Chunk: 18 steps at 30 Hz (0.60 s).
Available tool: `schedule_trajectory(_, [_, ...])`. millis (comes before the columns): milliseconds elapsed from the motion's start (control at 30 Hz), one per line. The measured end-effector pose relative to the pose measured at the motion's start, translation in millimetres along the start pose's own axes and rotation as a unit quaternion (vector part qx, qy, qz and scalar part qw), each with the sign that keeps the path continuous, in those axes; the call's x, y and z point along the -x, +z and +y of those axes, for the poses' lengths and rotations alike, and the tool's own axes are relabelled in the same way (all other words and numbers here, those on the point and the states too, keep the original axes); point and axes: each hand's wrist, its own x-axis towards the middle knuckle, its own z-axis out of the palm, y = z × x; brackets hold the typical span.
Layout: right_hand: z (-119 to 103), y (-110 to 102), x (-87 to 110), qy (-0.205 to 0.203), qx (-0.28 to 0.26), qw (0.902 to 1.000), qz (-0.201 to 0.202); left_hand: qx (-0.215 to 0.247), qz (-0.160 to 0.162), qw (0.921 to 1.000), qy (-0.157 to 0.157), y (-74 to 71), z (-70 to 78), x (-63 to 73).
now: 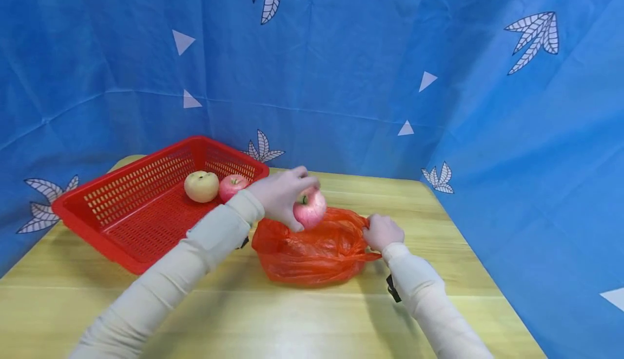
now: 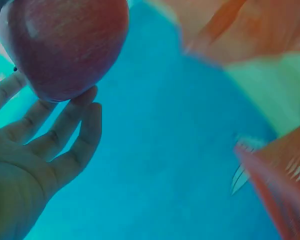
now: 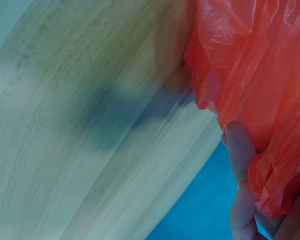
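My left hand [image 1: 285,196] grips a pink-red apple [image 1: 310,208] above the left part of a red plastic bag [image 1: 317,267]. In the left wrist view the fingers curl under the apple [image 2: 65,45]. My right hand [image 1: 382,233] pinches the bag's right edge, and its mouth stands spread open on the table. Seen from the right wrist, bunched plastic of the bag [image 3: 260,90] lies between thumb and fingers [image 3: 240,150]. Folds hide part of the bag's inside.
A red slotted basket [image 1: 146,234] stands at the left of the wooden table [image 1: 273,326]. Inside it are a pale yellow apple-like fruit [image 1: 201,186] and another red apple [image 1: 233,185], partly hidden by my left arm. A blue patterned cloth [image 1: 331,77] hangs behind and to the right.
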Motion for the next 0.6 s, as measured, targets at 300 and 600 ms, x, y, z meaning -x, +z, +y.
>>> schedule_trajectory(300, [-1,0,2.9,-0.014,0.014,0.9998,0.009,-0.036,-0.126,0.9910,-0.024,62.4,-3.3,-2.5])
schedule_trajectory(600, [1,2,4.8,-0.019,0.022,0.9995,0.015,-0.047,-0.168,0.9840,-0.034,87.4,-8.5,3.5])
